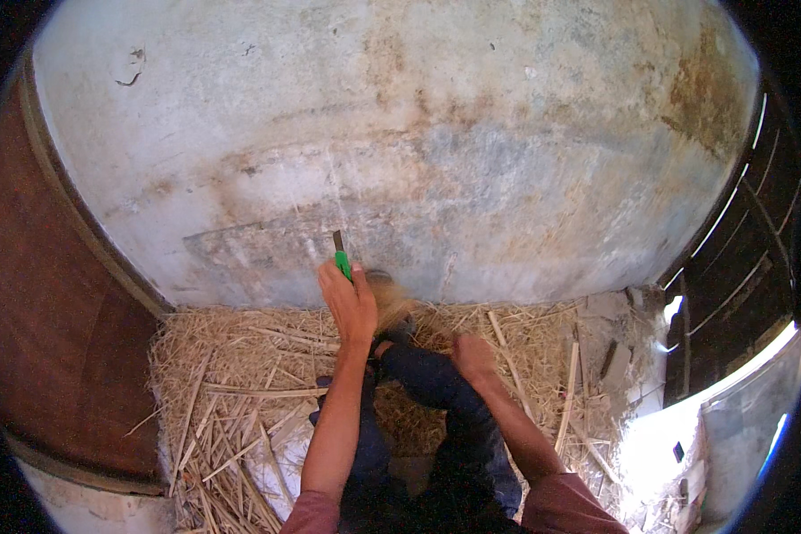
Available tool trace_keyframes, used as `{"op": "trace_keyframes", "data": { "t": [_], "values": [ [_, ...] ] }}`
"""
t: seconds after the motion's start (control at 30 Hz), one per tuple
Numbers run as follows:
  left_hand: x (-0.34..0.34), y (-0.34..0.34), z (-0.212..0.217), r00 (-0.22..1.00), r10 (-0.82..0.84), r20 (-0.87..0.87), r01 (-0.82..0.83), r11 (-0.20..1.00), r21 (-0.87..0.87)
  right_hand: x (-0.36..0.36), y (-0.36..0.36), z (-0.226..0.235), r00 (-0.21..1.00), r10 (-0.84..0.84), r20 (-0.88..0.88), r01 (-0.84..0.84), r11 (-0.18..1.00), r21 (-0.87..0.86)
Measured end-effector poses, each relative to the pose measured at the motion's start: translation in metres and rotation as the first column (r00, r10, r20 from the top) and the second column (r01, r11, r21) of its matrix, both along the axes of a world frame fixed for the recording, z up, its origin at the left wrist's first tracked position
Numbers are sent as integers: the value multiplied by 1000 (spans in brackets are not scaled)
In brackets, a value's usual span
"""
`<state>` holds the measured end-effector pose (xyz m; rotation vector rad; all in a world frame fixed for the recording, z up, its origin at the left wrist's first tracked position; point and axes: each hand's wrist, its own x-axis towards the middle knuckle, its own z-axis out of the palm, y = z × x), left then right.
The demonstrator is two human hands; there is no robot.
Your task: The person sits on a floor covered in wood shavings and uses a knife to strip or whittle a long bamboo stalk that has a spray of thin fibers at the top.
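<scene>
My left hand (351, 304) is closed around a green utility knife (343, 263), its dark blade pointing up toward the wall. To the right, my right hand (474, 358) is curled in a fist above my knee. A blurred bundle of tan straw (407, 311) stretches between the two hands, and its right end seems to reach my right fist. Motion smears the strands, so single stalks cannot be made out. Loose straw (267, 334) lies on the ground around my dark-trousered legs (427, 378).
A stained, pale plaster wall (507, 178) rises just ahead. At the left stands a reddish-brown panel (71, 311). Dry split stalks (227, 445) lie scattered at the lower left. Broken blocks (618, 356) and a dark slatted panel (730, 258) are on the right, beside bright light.
</scene>
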<state>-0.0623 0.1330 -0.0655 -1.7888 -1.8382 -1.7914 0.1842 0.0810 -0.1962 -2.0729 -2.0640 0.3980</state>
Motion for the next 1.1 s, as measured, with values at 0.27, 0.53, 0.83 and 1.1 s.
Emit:
{"op": "trace_keyframes", "data": {
  "t": [0.27,0.53,0.83,1.1],
  "values": [
    [8,-11,8,968,-228,108,243,956,-163,68,-66,32,983,156,-98,-151,987,55],
    [26,-13,3,938,-304,169,340,904,-259,153,-140,85,695,-72,-716,193,977,89],
    [-59,-35,60,832,95,546,-164,983,79,165,-216,131,907,-119,-404,151,987,48],
    [-93,-101,60,860,-79,504,79,997,22,178,-235,191,993,-37,-113,46,996,80]
  ]
}}
